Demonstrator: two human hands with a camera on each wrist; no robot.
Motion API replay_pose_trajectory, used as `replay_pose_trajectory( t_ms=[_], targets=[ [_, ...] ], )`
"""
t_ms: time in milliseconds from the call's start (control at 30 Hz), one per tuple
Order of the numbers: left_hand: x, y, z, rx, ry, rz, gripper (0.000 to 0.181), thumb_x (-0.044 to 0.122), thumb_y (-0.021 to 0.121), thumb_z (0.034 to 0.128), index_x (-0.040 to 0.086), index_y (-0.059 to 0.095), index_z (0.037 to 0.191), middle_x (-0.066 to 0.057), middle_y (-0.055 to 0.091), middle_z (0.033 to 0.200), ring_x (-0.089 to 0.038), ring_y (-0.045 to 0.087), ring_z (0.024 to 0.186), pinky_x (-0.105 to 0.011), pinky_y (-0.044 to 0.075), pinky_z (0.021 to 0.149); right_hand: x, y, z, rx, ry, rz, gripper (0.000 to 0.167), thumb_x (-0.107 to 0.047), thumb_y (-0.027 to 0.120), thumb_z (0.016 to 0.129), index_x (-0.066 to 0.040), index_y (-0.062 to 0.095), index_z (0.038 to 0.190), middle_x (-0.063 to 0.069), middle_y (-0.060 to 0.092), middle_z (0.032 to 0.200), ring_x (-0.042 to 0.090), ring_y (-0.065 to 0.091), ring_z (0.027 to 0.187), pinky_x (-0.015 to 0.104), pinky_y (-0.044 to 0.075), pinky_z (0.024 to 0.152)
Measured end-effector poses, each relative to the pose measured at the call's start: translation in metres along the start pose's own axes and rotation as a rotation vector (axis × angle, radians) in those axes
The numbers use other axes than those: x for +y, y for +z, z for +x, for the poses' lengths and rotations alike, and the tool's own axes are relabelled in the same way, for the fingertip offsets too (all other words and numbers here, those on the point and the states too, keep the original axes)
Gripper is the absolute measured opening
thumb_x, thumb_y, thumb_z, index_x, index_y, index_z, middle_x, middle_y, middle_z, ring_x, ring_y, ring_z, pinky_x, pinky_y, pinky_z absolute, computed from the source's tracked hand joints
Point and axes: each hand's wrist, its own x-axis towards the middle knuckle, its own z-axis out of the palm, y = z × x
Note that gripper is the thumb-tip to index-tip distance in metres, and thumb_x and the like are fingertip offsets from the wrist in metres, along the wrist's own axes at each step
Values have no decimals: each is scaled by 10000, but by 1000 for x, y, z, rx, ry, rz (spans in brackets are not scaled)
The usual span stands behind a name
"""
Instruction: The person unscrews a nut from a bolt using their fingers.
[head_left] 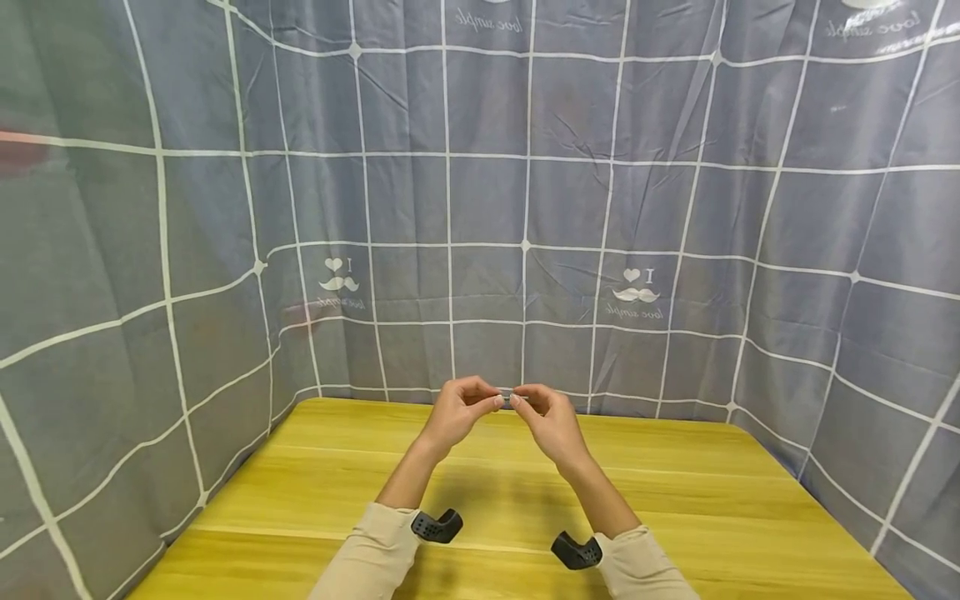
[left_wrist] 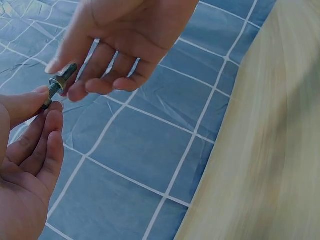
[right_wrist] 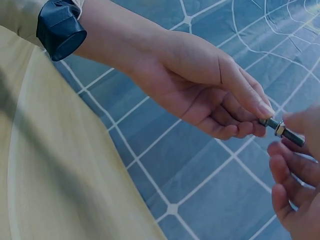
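Note:
My left hand [head_left: 453,417] pinches the head end of a metal bolt [left_wrist: 69,71] between thumb and fingers. Partway along the bolt's dark threaded shank sits a silver nut [right_wrist: 280,130]. Around the bolt's free end, my right hand [head_left: 553,421] holds its thumb and index finger on either side, apart from each other; whether they touch the metal is hard to tell. Its other fingers are loosely bent. Both hands are raised, fingertips almost meeting, and in the head view the bolt is a tiny sliver between them.
A yellow wood-grain table [head_left: 480,500] lies under the forearms. Grey curtains [head_left: 487,200] with white grid lines hang behind and at both sides. Black wrist cameras [head_left: 437,527] are strapped over beige sleeves [head_left: 375,550].

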Motion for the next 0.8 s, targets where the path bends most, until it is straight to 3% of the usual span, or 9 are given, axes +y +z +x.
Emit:
replay_pose_trajectory(
  t_ms=[200, 300, 433, 533, 633, 800],
  targets=[
    [0, -2, -1, -7, 6, -5, 133, 76, 732, 977, -34, 757, 1048, -151, 738, 1002, -290, 701, 925, -505, 555, 853, -3, 3, 1, 5, -28, 14, 201, -69, 698, 999, -1, 717, 1187, 116, 711, 1157, 308, 691, 1066, 506, 536, 940],
    [1, -3, -2, -11, 2, -18, 134, 74, 735, 974, -35, 756, 1048, -150, 737, 1010, -273, 706, 932, -544, 548, 879, -4, 4, -1, 9, 4, 24, 259, -103, 708, 1000, -18, 698, 1244, 113, 696, 1204, 310, 685, 1083, 509, 536, 937],
    [2, -1, -1, -17, -3, -18, 138, 64, 736, 971, -42, 755, 1056, -163, 736, 1030, -262, 706, 943, -521, 551, 886, -2, 1, -1, 9, 30, 15, 231, -190, 689, 1026, -40, 735, 1195, 66, 726, 1081, 259, 680, 1006, 490, 539, 911],
    [3, -1, 0, -17, -6, 1, 136, 37, 721, 975, -63, 748, 1064, -193, 731, 1037, -313, 699, 950, -424, 557, 844, -1, 1, 0, -1, 2, 22, 160, -128, 688, 1019, -36, 747, 1134, 72, 732, 1051, 275, 688, 1016, 491, 541, 920],
    [5, -2, 0, -18, -11, 18, 132, -1, 704, 975, -90, 737, 1066, -224, 723, 1034, -365, 692, 948, -360, 550, 804, -1, 1, 0, -9, -7, 44, 203, -90, 720, 989, -55, 727, 1189, 86, 725, 1144, 299, 699, 1063, 504, 546, 926],
    [24, -3, -6, -32, -10, 28, 134, -28, 697, 970, -122, 725, 1062, -252, 717, 1021, -332, 697, 916, -413, 555, 808, 1, 2, 0, -3, -1, 31, 227, -164, 711, 1009, -50, 724, 1205, 92, 735, 1083, 264, 702, 983, 472, 560, 882]
  ],
)
